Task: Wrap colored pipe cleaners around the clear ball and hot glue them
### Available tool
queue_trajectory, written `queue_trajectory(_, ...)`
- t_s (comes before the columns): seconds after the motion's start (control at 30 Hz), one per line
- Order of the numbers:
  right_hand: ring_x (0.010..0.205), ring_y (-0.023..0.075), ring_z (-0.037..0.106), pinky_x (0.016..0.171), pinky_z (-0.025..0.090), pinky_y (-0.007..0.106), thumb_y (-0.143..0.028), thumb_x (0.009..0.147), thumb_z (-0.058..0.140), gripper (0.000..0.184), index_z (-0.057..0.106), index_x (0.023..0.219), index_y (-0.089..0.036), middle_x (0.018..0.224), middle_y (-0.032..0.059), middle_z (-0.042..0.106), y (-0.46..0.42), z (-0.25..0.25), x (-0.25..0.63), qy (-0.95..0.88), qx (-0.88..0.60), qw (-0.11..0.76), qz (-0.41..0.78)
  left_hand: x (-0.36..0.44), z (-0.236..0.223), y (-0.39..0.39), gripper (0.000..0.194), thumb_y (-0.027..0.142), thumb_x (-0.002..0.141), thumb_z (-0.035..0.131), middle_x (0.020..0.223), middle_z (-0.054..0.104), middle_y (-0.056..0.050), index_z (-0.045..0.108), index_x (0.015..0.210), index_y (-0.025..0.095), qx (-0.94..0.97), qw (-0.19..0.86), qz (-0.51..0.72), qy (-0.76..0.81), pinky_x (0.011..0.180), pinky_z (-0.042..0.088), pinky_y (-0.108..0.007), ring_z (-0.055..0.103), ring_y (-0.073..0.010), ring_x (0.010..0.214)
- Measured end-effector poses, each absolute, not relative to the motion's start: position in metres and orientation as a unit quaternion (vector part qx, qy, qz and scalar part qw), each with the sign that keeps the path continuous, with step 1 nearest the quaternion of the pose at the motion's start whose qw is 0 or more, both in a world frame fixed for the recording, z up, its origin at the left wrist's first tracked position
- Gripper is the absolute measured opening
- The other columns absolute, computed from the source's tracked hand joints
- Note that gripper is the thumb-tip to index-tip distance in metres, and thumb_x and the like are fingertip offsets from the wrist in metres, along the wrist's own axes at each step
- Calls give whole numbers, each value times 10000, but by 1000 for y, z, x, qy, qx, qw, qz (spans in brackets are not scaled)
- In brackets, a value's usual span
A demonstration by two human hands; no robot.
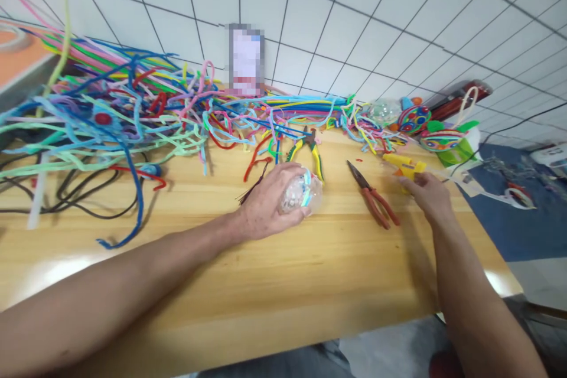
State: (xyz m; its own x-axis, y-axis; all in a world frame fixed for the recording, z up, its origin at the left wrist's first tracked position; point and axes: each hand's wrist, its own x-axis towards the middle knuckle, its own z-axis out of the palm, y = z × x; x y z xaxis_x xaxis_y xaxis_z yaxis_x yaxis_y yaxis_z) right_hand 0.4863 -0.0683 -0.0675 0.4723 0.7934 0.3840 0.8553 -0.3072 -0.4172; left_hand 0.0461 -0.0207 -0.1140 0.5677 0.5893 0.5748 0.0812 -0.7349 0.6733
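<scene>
My left hand (266,204) is curled around a clear plastic ball (301,192) with a coloured band, held just above the wooden table (283,283). My right hand (427,195) reaches to the right and grips a yellow glue gun (404,166) that lies on the table. Between the two hands lie red-handled pliers (374,196). Yellow-handled pliers (308,150) lie just behind the ball.
A big tangle of coloured pipe cleaners (133,106) covers the back and left of the table against the tiled wall. Black cables (75,189) lie at left. Finished decorated balls (414,119) and a green basket (452,144) stand at back right. The table's right edge drops to a blue floor.
</scene>
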Motion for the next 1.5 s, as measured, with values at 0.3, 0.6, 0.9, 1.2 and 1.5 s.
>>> queue_trajectory(0.3, 579, 125, 548, 578, 426, 283, -360, 913, 632, 334, 647, 625, -191, 652, 36, 640, -66, -25, 405, -468, -802, 360, 87, 44, -107, -20, 657, 356, 923, 704, 1496, 545, -190, 419, 1500, 223, 825, 336, 403, 210, 1217, 449, -554, 519, -356, 1452)
queue_trajectory(0.6, 542, 178, 620, 473, 522, 289, -411, 609, 898, 351, 642, 777, -241, 645, -10, 675, -91, -33, 300, -551, -686, 448, 159, 44, -109, -21, 666, 342, 930, 698, 1488, 552, -178, 405, 1518, 235, 819, 328, 415, 223, 1198, 457, -560, 536, -352, 1423)
queue_trajectory(0.9, 513, 179, 602, 476, 534, 296, -320, 681, 758, 225, 581, 809, -270, 628, -31, 637, -85, -58, 310, -597, -661, 438, 122, 44, -110, -20, 682, 341, 927, 725, 1481, 545, -156, 399, 1521, 260, 817, 331, 419, 217, 1212, 453, -553, 521, -337, 1431)
queue_trajectory(1.2, 609, 217, 670, 533, 556, 306, -342, 705, 742, 214, 607, 847, -254, 655, -17, 656, -91, -74, 313, -606, -718, 339, 57, 44, -108, -20, 687, 366, 929, 734, 1483, 541, -161, 406, 1523, 258, 811, 346, 416, 222, 1205, 459, -539, 518, -336, 1434)
queue_trajectory(1.5, 586, 205, 635, 475, 508, 290, -273, 664, 700, 190, 624, 837, -252, 645, -20, 637, -91, -73, 307, -615, -716, 325, 58, 44, -107, -19, 687, 368, 938, 716, 1492, 549, -159, 394, 1535, 257, 817, 340, 410, 221, 1185, 470, -546, 529, -343, 1427)
